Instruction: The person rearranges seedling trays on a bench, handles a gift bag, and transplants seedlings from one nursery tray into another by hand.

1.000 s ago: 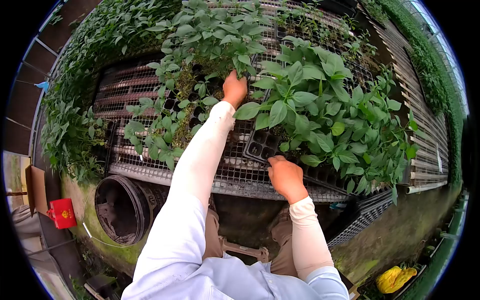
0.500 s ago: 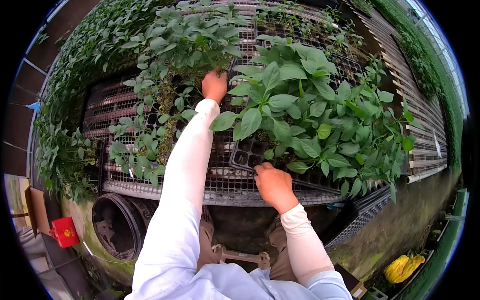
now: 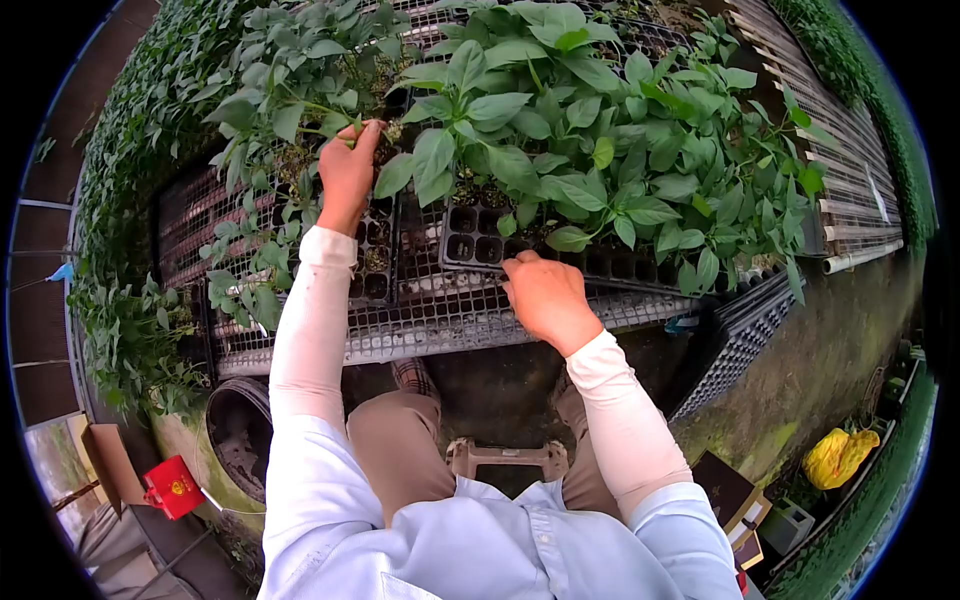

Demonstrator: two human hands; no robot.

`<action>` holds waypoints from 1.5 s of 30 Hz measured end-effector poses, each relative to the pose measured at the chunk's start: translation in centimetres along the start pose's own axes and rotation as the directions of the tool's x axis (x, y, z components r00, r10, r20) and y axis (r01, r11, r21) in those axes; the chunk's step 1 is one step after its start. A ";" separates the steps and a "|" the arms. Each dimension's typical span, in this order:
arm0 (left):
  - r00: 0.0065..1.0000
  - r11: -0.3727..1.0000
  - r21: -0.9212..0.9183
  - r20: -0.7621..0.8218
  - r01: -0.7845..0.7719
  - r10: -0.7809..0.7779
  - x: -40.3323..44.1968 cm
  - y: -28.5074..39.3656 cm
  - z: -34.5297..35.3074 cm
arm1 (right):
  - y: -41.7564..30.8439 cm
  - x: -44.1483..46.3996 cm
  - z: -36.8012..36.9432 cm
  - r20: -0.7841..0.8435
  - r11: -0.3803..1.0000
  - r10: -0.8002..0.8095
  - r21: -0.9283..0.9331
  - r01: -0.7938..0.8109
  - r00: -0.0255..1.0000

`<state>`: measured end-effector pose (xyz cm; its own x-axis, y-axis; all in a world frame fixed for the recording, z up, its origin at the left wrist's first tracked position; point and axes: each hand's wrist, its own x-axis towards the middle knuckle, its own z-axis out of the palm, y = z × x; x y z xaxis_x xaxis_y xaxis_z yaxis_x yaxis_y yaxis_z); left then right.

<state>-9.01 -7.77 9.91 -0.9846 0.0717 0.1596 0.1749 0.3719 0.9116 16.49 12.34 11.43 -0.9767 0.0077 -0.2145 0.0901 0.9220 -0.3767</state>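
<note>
My left hand is closed on the stem of a leafy green seedling, over the left tray of small black cells. Pale roots or soil show beside its fingertips. My right hand rests with its fingers at the front edge of another black cell tray, fingertips together on the rim; whether they pinch it is partly hidden. Large-leaved seedlings rise from that tray and hide much of it.
Both trays lie on a mesh-topped bench. A black bucket stands at the lower left, near a red box. Stacked empty trays lean at the bench's right front. A yellow bag lies lower right.
My left hand has moved left and nearer me, with a seedling now in its fingers. My right hand stays at the tray's edge. The whole view has shifted.
</note>
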 end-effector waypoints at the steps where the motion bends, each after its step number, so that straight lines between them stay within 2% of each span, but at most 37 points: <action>1: 0.999 0.998 -0.063 0.045 0.001 0.002 -2.0 0.6 -0.6 | 0.1 -0.4 -0.1 0.006 1.000 0.005 -0.006 -0.005 1.000; 2: 0.993 0.976 -0.192 0.084 0.100 -0.085 -3.9 1.0 -0.7 | 0.3 -0.7 0.1 0.006 1.000 -0.003 -0.016 0.003 1.000; 3: 0.964 0.952 -0.212 0.193 0.223 -0.183 -5.9 2.0 -1.5 | 0.4 -1.0 0.1 0.007 0.999 -0.005 -0.033 0.005 1.000; 6: 0.938 0.988 -0.105 0.340 0.112 -0.070 -10.0 2.4 -0.5 | 0.4 -2.0 -0.3 0.018 0.999 0.005 -0.049 -0.004 1.000; 8: 0.886 1.000 -0.019 0.464 -0.014 0.021 -11.2 1.8 0.7 | 0.4 -2.4 -0.2 0.022 0.998 0.004 -0.059 -0.003 1.000; 9: 0.866 0.997 0.025 0.497 -0.070 0.049 -11.6 2.0 1.4 | 0.4 -2.6 -0.2 0.019 0.998 0.007 -0.058 -0.006 1.000; 11: 0.840 0.965 0.045 0.504 -0.260 0.203 -11.9 2.4 2.9 | 0.4 -2.8 -0.2 0.017 0.999 -0.005 -0.037 0.005 1.000; 12: 0.837 0.964 0.043 0.507 -0.262 0.205 -11.8 2.7 3.4 | 0.5 -3.0 -0.1 0.015 0.999 -0.001 -0.035 0.001 1.000; 14: 0.824 0.843 0.323 0.522 -0.431 0.221 -11.2 2.9 4.4 | 0.5 -3.1 -0.1 -0.066 0.998 -0.037 -0.058 0.033 0.997; 17: 0.790 0.791 0.344 0.553 -0.506 0.266 -10.9 2.2 5.9 | 0.6 -3.0 -0.8 -0.038 0.997 -0.027 -0.068 0.024 0.999; 18: 0.741 0.839 0.371 0.670 -0.398 0.055 -10.6 3.5 5.9 | 0.6 -3.0 -0.9 -0.037 0.998 -0.022 -0.067 0.020 0.999; 19: 0.738 0.840 0.368 0.673 -0.397 0.054 -10.2 2.4 6.3 | 0.6 -2.9 -1.0 -0.022 0.998 -0.011 -0.061 0.009 1.000; 21: 0.706 0.833 0.283 0.688 -0.475 0.169 -8.6 -0.8 6.8 | 0.8 -2.8 -1.2 -0.008 0.999 0.002 -0.052 -0.002 1.000; 23: 0.696 0.847 0.259 0.698 -0.465 0.168 -8.5 -1.5 6.5 | 0.9 -2.9 -1.1 -0.029 0.999 -0.004 -0.045 0.003 1.000; 25: 0.666 0.940 -0.007 0.704 -0.342 0.248 -9.0 -0.9 5.7 | 1.1 -2.9 -1.0 -0.039 0.999 -0.003 -0.039 0.001 0.999; 26: 0.711 0.958 0.169 0.702 -0.230 0.047 -9.4 0.6 4.7 | 1.2 -2.9 -1.0 -0.051 0.999 -0.003 -0.038 0.001 0.999; 27: 0.708 0.958 0.171 0.705 -0.230 0.044 -9.4 0.2 4.5 | 1.3 -3.0 -1.0 -0.049 0.999 -0.001 -0.034 -0.001 0.999; 29: 0.687 0.942 -0.087 0.662 -0.326 0.299 -9.1 -1.7 4.0 | 1.3 -2.9 -1.1 -0.036 0.999 -0.009 -0.032 0.008 0.999; 31: 0.669 0.929 -0.046 0.681 -0.367 0.298 -8.7 -4.9 4.5 | 1.0 -2.7 -0.9 -0.061 1.000 -0.017 -0.014 0.017 0.998; 33: 0.701 0.839 0.211 0.667 -0.502 0.252 -9.4 -5.5 4.2 | 0.7 -2.3 -0.5 -0.089 1.000 -0.031 -0.002 0.031 0.996; 34: 0.619 0.749 0.157 0.683 -0.643 0.388 -9.2 -5.7 4.3 | 0.6 -2.0 -0.2 -0.112 0.998 -0.044 0.032 0.048 0.993; 35: 0.620 0.747 0.159 0.681 -0.645 0.390 -9.0 -6.5 4.6 | 0.5 -1.7 0.0 -0.134 0.996 -0.055 0.067 0.064 0.989; 37: 0.532 0.425 0.332 0.646 -0.842 0.547 -8.7 -9.1 5.6 | 0.2 -0.8 0.6 -0.137 0.995 -0.036 0.085 0.048 0.990; 38: 0.730 0.833 0.216 0.622 -0.509 0.285 -8.8 -10.8 7.0 | 0.0 -0.4 0.9 -0.135 0.994 -0.016 0.104 0.030 0.991; 39: 0.848 0.998 0.054 0.530 -0.023 -0.009 -9.2 -11.0 8.2 | -0.1 0.0 1.3 -0.134 0.994 -0.021 0.104 0.035 0.991; 40: 0.848 0.966 0.033 0.486 -0.258 0.210 -9.3 -11.4 8.0 | -0.1 0.4 1.7 -0.136 0.991 0.004 0.130 0.014 0.991; 41: 0.773 0.814 0.227 0.521 -0.534 0.362 -9.5 -8.4 7.3 | -0.2 1.0 1.8 -0.140 0.988 0.027 0.154 -0.006 0.990; 42: 0.675 0.553 0.399 0.539 -0.732 0.504 -9.7 -5.2 6.6 | -0.7 1.5 0.3 0.008 0.985 0.069 0.156 -0.070 0.998; 43: 0.754 0.748 0.236 0.444 -0.620 0.484 -10.1 -7.4 6.9 | -0.8 2.0 0.8 0.003 0.987 0.058 0.152 -0.057 0.998; 45: 0.701 0.609 0.383 0.554 -0.694 0.449 -10.3 -3.8 6.0 | -0.8 3.3 2.6 -0.066 0.992 0.084 0.103 -0.077 0.994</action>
<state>0.45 -4.39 2.51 -0.6080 0.7303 0.3115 0.7922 0.5317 0.2995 13.71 10.63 8.71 -0.9764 0.1112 -0.1853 0.1849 0.8737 -0.4500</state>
